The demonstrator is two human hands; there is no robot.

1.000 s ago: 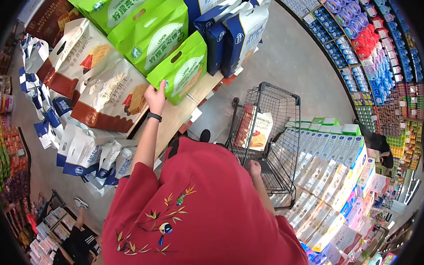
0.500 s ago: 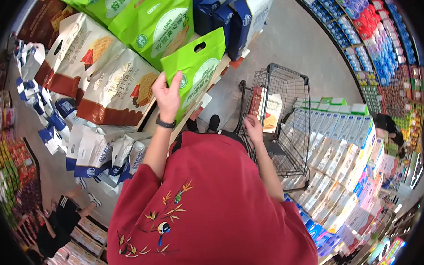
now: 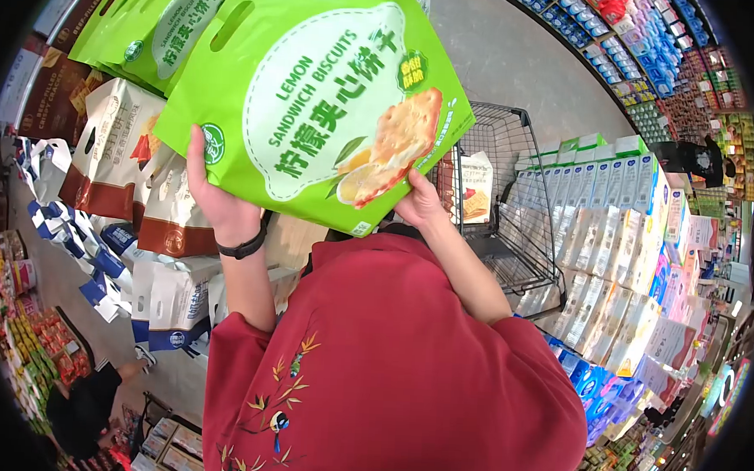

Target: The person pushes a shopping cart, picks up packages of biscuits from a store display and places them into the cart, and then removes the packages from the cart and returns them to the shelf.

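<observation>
A large bright green bag of lemon sandwich biscuits [image 3: 324, 98] is held up before me, its printed front facing me. My left hand [image 3: 219, 197] grips its lower left edge, thumb on the front and the other fingers hidden behind. At the lower right corner my right hand [image 3: 419, 202] holds the bag too, with fingers partly out of sight. The bag's handle slot is at its upper left. More green biscuit bags [image 3: 154, 40] lie behind it on the display. Below those stand cream and brown cracker bags [image 3: 112, 144].
Right of me is a wire shopping cart [image 3: 524, 149] holding a cream biscuit package [image 3: 476, 185]. Past the cart rises a stack of boxed goods [image 3: 600, 237]. White and blue bags [image 3: 170, 304] hang at lower left. A person in dark clothes [image 3: 83, 408] is farther off.
The green bag has come off the display and turned toward me, now raised in front of my chest. My right hand has moved from beside the cart onto the bag.
</observation>
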